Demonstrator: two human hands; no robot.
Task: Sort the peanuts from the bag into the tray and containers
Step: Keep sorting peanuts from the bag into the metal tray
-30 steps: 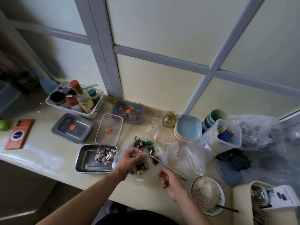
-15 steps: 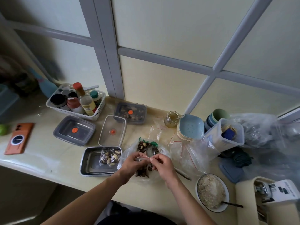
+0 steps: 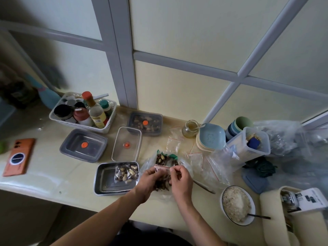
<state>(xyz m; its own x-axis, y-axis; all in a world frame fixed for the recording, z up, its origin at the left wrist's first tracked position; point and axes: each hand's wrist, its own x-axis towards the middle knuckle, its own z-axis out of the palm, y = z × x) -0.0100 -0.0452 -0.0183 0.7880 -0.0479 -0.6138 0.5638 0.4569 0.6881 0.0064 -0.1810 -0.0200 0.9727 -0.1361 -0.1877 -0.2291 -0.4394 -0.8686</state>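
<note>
A large clear plastic bag of peanuts (image 3: 164, 159) lies open on the counter in front of me. Over it, my left hand (image 3: 148, 181) and my right hand (image 3: 181, 180) pinch the two ends of a small zip bag's top strip (image 3: 162, 167), which holds dark peanuts. A metal tray (image 3: 106, 181) to the left holds another small filled zip bag (image 3: 126, 173). Behind it stand a clear lidded container (image 3: 126, 143), a grey lidded container (image 3: 83, 145) and a grey container with nuts inside (image 3: 145, 123). A spoon (image 3: 204, 187) lies to the right of my right hand.
A white basket of bottles (image 3: 83, 112) sits at the back left, an orange phone (image 3: 18, 157) far left. Empty zip bags (image 3: 209, 162), a jar (image 3: 190, 128), stacked plates (image 3: 210, 137), cups, a tall clear box (image 3: 248, 146) and a bowl of crumbs (image 3: 237, 205) crowd the right.
My right hand let go of the spoon, which now lies on the counter, and moved left to join my left hand on the small zip bag's top.
</note>
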